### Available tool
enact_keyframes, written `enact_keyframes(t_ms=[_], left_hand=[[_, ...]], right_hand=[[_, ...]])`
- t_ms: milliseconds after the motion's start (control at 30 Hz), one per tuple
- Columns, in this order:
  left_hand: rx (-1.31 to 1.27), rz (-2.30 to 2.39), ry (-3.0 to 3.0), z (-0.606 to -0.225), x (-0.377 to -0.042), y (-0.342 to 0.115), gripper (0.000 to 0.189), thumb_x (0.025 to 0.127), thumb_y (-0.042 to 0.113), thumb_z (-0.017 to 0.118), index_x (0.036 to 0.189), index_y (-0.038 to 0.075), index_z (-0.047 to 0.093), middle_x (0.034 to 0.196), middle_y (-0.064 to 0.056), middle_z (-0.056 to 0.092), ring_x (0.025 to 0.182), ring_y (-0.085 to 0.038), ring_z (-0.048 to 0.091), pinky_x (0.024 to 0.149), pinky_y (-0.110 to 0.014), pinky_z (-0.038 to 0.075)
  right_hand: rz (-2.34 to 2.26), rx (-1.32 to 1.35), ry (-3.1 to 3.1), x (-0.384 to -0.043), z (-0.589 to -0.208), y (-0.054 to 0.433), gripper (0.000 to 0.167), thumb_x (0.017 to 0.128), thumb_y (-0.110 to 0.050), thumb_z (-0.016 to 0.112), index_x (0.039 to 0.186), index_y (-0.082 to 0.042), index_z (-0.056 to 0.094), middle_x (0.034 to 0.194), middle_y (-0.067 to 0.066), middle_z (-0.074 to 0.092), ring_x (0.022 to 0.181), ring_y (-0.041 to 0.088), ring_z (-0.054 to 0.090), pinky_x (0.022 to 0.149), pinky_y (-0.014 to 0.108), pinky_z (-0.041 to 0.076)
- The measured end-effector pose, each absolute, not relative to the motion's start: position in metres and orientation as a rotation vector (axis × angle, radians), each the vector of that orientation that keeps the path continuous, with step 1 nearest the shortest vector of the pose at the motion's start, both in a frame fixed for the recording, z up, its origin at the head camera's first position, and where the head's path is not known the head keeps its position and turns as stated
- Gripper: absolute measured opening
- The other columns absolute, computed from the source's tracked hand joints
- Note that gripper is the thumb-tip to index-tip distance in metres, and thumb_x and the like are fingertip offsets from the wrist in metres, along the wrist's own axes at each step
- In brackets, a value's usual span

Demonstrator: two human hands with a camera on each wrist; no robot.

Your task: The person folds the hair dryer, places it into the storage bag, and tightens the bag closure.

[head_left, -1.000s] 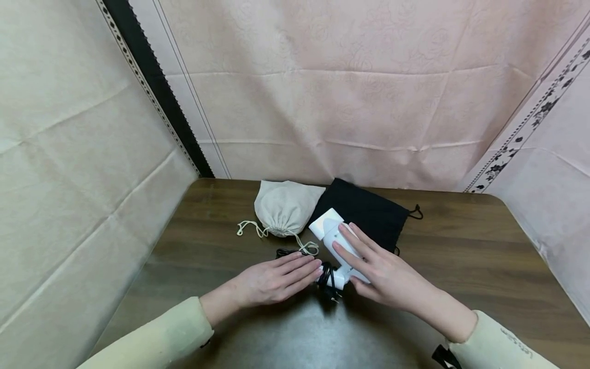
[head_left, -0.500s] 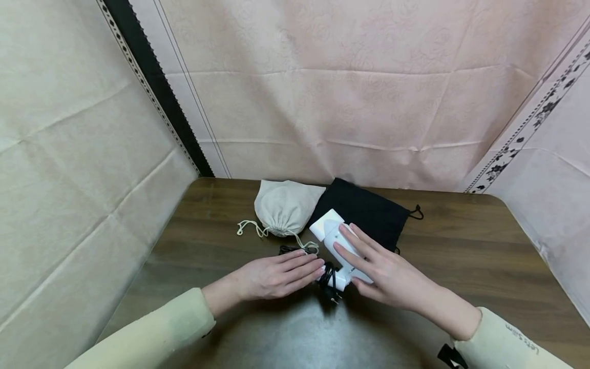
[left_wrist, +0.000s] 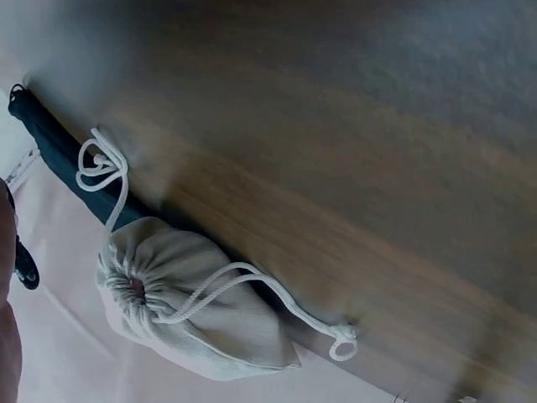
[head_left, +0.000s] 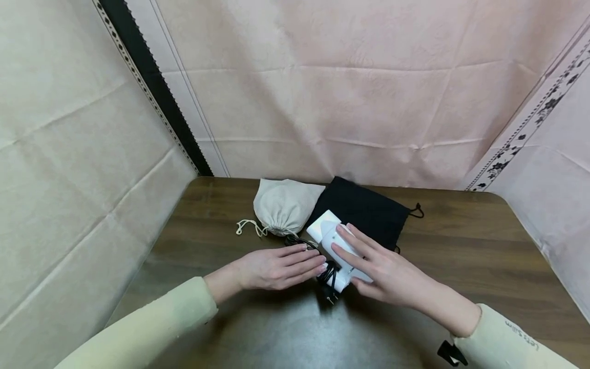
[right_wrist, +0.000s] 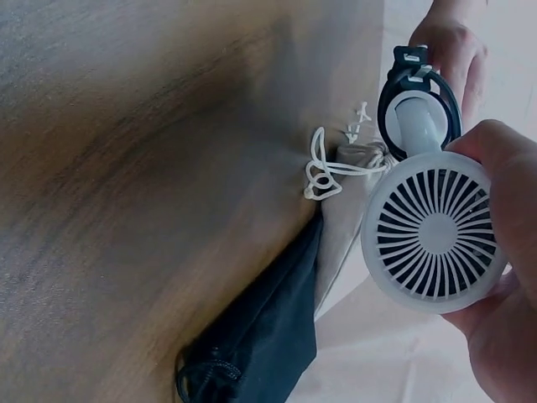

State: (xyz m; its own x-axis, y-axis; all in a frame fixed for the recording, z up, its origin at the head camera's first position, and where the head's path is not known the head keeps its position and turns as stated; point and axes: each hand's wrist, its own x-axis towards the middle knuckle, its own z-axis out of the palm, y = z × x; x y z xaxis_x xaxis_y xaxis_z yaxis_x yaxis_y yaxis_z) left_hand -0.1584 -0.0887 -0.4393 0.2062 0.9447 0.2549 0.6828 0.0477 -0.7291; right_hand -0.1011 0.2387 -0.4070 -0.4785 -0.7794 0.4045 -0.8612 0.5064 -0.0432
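Loose cord (head_left: 295, 240) shifts farther away; right hand (head_left: 380, 269) grips hair dryer (head_left: 331, 240), left hand (head_left: 282, 267) unclear; winding seems underway, calling next for steadiness.

A brown wood-grain table (head_left: 461, 246) with a cream drawstring pouch (head_left: 287, 205) beside a black pouch (head_left: 361, 209).

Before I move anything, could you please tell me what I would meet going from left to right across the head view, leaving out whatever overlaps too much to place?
Pale green left sleeve → left hand → white hair dryer → right hand → pale green right sleeve.
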Motion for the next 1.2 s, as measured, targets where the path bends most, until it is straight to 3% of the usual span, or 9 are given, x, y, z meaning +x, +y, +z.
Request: enact_keyframes(t_ms=[233, 433, 733, 1200], left_hand=[[-1.676, 0.44, -1.463, -0.444, -0.163, -0.088, 0.045, 0.113, 0.018, 0.039, 0.152, 0.003, 0.056, 0.151, -0.013, 0.061, 0.129, -0.023, 0.065, 0.113, -0.041, 0.052], [-1.677, 0.442, -1.424, -0.44, -0.165, -0.087, 0.046, 0.111, 0.021, 0.04, 0.15, 0.003, 0.058, 0.15, -0.011, 0.063, 0.127, -0.026, 0.066, 0.111, -0.041, 0.053], [-1.693, 0.433, -1.354, -0.438, -0.171, -0.087, 0.045, 0.112, 0.019, 0.037, 0.145, 0.007, 0.064, 0.143, -0.007, 0.067, 0.122, -0.022, 0.069, 0.106, -0.035, 0.056], [-1.665, 0.449, -1.521, -0.435, -0.16, -0.091, 0.049, 0.112, 0.023, 0.044, 0.156, 0.003, 0.052, 0.156, -0.012, 0.057, 0.137, -0.024, 0.061, 0.117, -0.039, 0.047]], right_hand=[[0.274, 1.386, -2.396, -0.101, -0.407, 0.236, 0.077, 0.089, -0.018, 0.077, 0.16, -0.006, 0.049, 0.17, 0.025, 0.033, 0.151, 0.047, 0.041, 0.097, 0.044, 0.06], [0.211, 1.403, -2.319, -0.101, -0.406, 0.231, 0.078, 0.083, -0.015, 0.079, 0.156, -0.003, 0.053, 0.166, 0.029, 0.038, 0.146, 0.051, 0.046, 0.098, 0.044, 0.059], [0.107, 1.395, -2.347, -0.097, -0.402, 0.228, 0.075, 0.086, -0.02, 0.081, 0.155, -0.007, 0.055, 0.169, 0.025, 0.035, 0.151, 0.049, 0.04, 0.106, 0.044, 0.056], [0.358, 1.372, -2.346, -0.105, -0.407, 0.232, 0.074, 0.088, -0.014, 0.075, 0.158, -0.007, 0.052, 0.169, 0.024, 0.037, 0.154, 0.042, 0.038, 0.094, 0.045, 0.061]])
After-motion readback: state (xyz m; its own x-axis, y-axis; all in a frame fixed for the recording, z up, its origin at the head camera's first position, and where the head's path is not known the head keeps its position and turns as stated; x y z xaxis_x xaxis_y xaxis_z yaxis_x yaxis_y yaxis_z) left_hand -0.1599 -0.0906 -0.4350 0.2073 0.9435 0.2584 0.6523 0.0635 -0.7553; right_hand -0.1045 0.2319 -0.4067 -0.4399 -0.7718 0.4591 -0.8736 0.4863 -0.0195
